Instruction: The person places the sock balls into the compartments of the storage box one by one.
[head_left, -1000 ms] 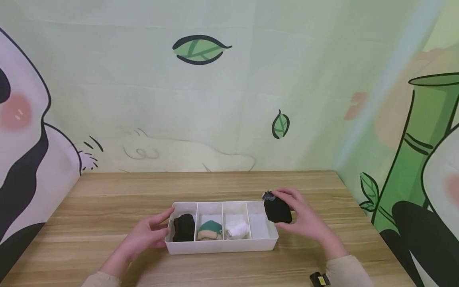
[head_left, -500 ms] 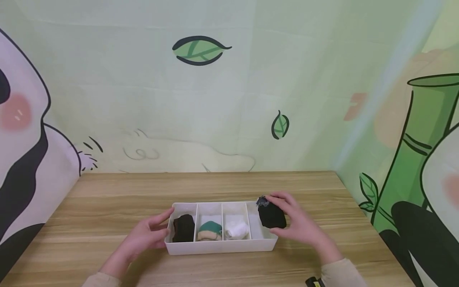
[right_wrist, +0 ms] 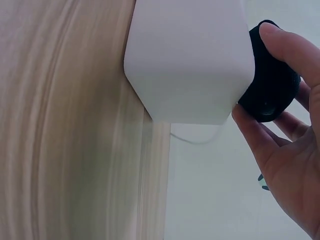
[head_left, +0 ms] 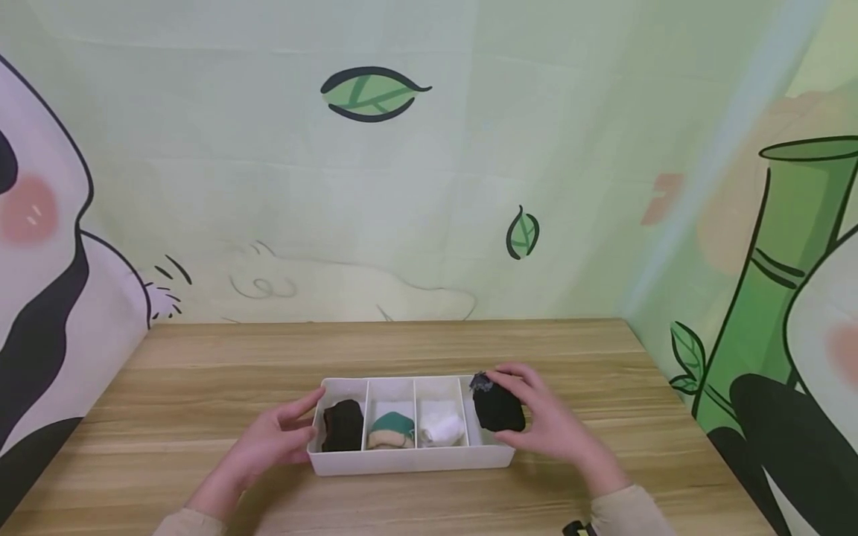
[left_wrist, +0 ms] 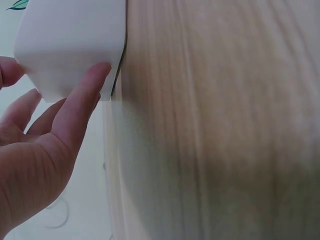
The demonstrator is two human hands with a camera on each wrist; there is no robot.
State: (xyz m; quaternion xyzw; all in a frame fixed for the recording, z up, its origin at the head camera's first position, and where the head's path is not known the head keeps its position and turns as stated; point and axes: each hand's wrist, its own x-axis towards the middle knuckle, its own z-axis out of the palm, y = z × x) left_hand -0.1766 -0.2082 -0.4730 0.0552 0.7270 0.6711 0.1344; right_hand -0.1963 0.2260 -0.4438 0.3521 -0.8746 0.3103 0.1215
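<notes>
My right hand pinches a black rolled-up sock with a grey fuzzy end, thumb on the near side and fingers on the far side. The sock is over the rightmost compartment of a white divided box. In the right wrist view, the black sock shows at the rim, beyond the box's end wall. With its fingers fairly straight, my left hand touches the box's left end. Inside the box, left to right, lie a dark brown rolled sock, a green-and-beige one and a white one.
The box stands on a wood-grain table. Behind the table hangs a pale green backdrop printed with leaves and pandas. A small black object shows at my right sleeve.
My right hand has carried the black sock left and slightly down, from the box's right end to over the rightmost compartment. The left hand and the box have stayed in place.
</notes>
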